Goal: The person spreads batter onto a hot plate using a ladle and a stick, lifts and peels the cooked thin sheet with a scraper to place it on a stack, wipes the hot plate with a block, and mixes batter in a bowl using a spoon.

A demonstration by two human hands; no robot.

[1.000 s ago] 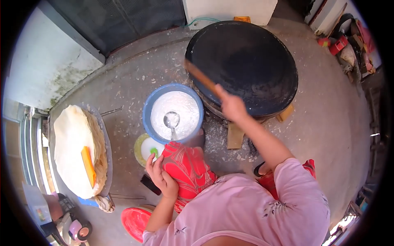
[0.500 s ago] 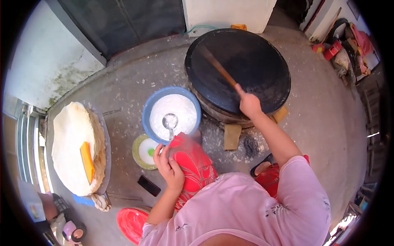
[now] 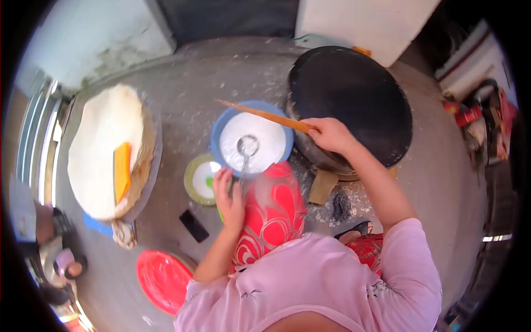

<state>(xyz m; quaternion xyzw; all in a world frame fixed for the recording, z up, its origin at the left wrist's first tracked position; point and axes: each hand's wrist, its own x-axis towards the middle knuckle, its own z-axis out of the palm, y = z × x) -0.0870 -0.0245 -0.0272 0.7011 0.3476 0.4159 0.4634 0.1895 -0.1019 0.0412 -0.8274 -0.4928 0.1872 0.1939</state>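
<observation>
My right hand is closed on the handle of a flat wooden spatula, whose blade reaches left over the rim of a blue basin. White batter fills the basin, with a metal ladle resting in it. My left hand is beside my knee, close to the ladle's handle, thumb and fingers apart. Next to it stands a small yellow-green bowl with white liquid and something bright green. A bit of green also shows by the palm; whether I touch it is unclear. The round black griddle is at my right.
On the left, a tall stack of thin pancakes carries a yellow-orange flat piece. A phone and a red basin are on the floor. Brown block sits against the griddle's base. Clutter lies far right.
My right hand has brought the spatula off the griddle leftward to the basin. My left hand has shifted slightly closer to the small bowl. The whole view has turned a little.
</observation>
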